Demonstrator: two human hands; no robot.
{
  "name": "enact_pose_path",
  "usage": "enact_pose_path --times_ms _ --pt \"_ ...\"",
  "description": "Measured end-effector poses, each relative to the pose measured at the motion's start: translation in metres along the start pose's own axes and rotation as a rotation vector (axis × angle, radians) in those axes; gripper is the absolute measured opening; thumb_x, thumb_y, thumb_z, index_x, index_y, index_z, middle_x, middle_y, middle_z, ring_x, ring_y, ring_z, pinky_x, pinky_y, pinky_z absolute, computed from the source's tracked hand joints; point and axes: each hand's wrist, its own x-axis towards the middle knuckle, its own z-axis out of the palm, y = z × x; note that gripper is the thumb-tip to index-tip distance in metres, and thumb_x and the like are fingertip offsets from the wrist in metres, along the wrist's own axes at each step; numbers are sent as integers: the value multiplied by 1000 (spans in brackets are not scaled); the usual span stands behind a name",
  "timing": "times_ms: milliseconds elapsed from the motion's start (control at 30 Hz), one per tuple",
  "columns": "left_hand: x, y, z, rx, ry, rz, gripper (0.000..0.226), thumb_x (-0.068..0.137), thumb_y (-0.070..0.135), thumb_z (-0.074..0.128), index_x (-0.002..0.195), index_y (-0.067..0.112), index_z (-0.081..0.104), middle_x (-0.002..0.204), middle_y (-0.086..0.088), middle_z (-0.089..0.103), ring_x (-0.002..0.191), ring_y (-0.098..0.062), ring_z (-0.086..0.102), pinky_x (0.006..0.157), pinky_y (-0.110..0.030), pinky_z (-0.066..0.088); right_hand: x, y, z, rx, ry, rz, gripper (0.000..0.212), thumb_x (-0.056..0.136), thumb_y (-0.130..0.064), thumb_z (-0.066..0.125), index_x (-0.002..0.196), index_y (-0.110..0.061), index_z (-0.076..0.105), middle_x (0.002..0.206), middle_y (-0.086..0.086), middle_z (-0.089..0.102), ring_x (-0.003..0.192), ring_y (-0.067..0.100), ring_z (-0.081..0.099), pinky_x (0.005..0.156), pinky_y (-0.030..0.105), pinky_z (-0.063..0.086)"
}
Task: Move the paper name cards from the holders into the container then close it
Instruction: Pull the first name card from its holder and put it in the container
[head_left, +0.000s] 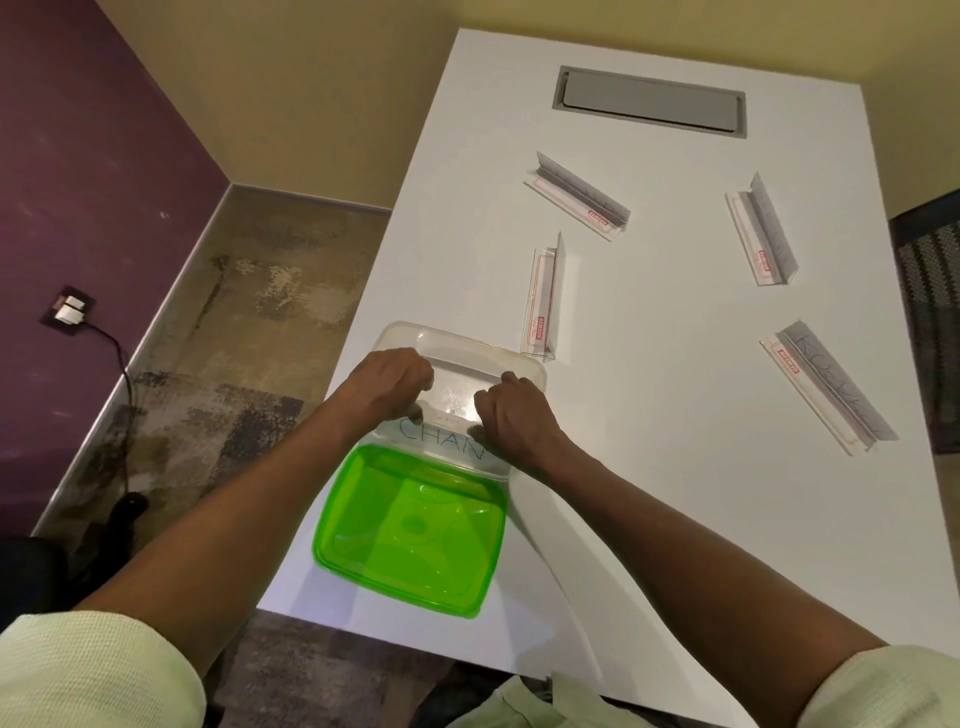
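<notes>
Two hands, left hand (387, 387) and right hand (511, 418), are pinched on a white paper name card (441, 441), held lengthwise left-to-right over the clear plastic container (410, 335).

purple wall (78, 182) | beige wall (322, 88) | mottled floor (249, 322) | white table (675, 415)

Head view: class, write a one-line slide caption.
Both hands press a name card into the clear container, green lid beside.
</notes>
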Motion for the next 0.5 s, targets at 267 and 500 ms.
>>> enact_pose_path --times_ms 267,500 --pt "10 38 -29 -227 331 -136 25 83 40 71 90 16 73 89 -4 73 82 -23 66 70 -31 51 -23 27 -26 20 265 121 18 84 -21 57 73 -8 62 67 13 68 67 33 56 58 36 43" --pt "30 95 -54 -391 477 -126 22 86 36 68 91 15 72 88 -1 74 79 -21 67 72 -37 57 -63 87 -37 63 356 311 16 84 -16 54 71 -8 61 59 8 61 63 30 51 55 37 43"
